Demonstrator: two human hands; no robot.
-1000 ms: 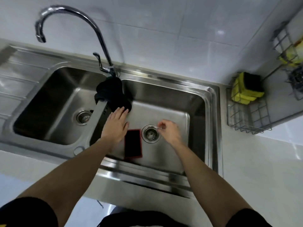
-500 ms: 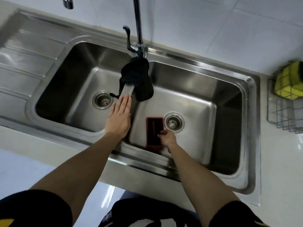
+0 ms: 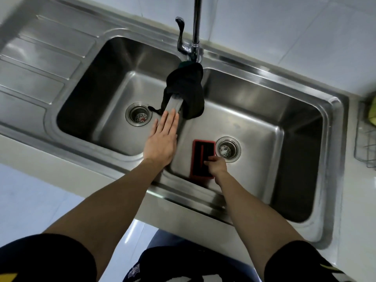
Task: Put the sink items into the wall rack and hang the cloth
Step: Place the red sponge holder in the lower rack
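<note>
A black cloth (image 3: 188,90) hangs over the divider between the two basins, just below the tap. My left hand (image 3: 162,139) lies flat and open on that divider, fingertips close to the cloth's lower edge. A flat pad with a red rim and black face (image 3: 200,157) lies on the floor of the right basin beside the drain (image 3: 227,148). The curled fingers of my right hand (image 3: 216,165) grip the pad's right edge. Part of the wire wall rack (image 3: 365,147) shows at the far right edge, with a yellow sponge (image 3: 372,117) in it.
The steel double sink (image 3: 295,82) fills the view, with a ribbed drainboard (image 3: 40,64) on the left. The tap and its lever (image 3: 195,27) rise behind the divider. The left basin holds only its drain (image 3: 138,116). White tiled wall lies behind.
The view has tilted down and closer to the sink. My right hand moved from the drain to the pad's right edge and closed on it. My left hand stays flat on the divider.
</note>
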